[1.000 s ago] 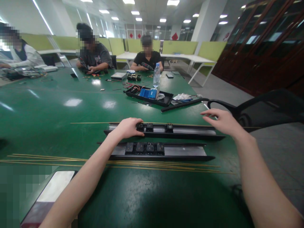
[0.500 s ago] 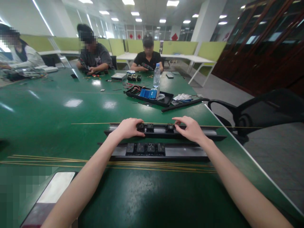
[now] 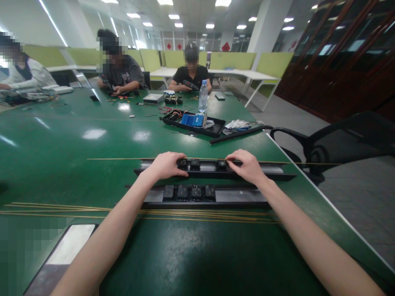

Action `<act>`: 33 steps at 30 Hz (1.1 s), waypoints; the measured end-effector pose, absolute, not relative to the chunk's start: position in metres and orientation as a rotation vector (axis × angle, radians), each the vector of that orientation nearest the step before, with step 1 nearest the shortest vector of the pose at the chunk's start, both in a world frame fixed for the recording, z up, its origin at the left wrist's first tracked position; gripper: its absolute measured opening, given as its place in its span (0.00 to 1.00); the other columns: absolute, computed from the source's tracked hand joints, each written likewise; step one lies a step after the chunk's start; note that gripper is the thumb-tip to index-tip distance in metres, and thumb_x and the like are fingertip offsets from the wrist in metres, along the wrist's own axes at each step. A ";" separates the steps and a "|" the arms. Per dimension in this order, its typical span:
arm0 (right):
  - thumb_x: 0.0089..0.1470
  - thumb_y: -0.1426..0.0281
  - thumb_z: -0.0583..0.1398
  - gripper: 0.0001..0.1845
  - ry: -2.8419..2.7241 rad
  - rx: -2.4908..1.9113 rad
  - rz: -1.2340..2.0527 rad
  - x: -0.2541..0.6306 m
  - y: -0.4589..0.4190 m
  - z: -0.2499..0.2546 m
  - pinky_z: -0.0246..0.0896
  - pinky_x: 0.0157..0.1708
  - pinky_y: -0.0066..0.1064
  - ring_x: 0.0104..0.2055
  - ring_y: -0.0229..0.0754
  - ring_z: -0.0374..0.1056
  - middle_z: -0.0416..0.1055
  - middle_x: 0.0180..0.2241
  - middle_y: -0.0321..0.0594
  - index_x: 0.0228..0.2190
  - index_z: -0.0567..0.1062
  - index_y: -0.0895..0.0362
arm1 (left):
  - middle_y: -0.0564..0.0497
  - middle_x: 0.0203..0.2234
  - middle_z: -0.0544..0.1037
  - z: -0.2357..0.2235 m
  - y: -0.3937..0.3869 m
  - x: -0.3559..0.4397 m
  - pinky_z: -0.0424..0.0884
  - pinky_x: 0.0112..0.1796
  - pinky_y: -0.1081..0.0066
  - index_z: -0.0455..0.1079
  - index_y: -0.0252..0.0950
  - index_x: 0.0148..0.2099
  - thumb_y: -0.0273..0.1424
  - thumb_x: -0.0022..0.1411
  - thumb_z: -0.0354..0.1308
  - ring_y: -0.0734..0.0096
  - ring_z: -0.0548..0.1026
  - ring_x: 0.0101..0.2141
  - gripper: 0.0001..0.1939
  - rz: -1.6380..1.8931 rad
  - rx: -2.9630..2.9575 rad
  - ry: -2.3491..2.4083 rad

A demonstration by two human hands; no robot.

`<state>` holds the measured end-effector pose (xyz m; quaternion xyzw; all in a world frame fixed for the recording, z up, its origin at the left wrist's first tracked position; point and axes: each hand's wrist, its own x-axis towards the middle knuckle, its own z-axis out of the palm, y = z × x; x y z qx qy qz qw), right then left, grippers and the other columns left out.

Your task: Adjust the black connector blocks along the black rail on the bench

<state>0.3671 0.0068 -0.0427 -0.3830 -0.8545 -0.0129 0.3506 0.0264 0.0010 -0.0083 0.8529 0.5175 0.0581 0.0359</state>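
A long black channel (image 3: 203, 175) with a pale inner face lies across the table, holding a few small black square blocks (image 3: 195, 164). My left hand (image 3: 168, 164) wraps over its left part, thumb in front and fingers behind, around the leftmost block. At the right block (image 3: 221, 164), my right hand (image 3: 245, 165) is closed, thumb and forefinger gripping its right side. A thin brass-coloured rod (image 3: 123, 158) runs along the channel's back edge, passing by both hands. Nearer me, a second black channel (image 3: 237, 195) holds several similar blocks (image 3: 196, 192) side by side.
Several loose thin rods (image 3: 197, 214) lie in front of the channels. A phone-like slab (image 3: 72, 244) is by my left forearm. Beyond are a black tray (image 3: 212, 130), a bottle (image 3: 203, 96), gloves (image 3: 237, 126) and a black strip (image 3: 240, 135). Co-workers sit across the table.
My right forefinger has come down from above the rod to the right block, closing toward the thumb. The rod's left end has shifted slightly left. My left hand stays in place.
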 end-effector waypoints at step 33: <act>0.65 0.67 0.54 0.14 -2.300 -0.982 -0.085 0.370 0.008 -0.042 0.62 0.41 0.40 0.38 0.45 0.71 0.80 0.37 0.42 0.41 0.81 0.52 | 0.48 0.50 0.81 -0.008 0.000 0.027 0.73 0.46 0.62 0.71 0.45 0.57 0.57 0.52 0.64 0.50 0.77 0.50 0.35 0.193 2.604 1.583</act>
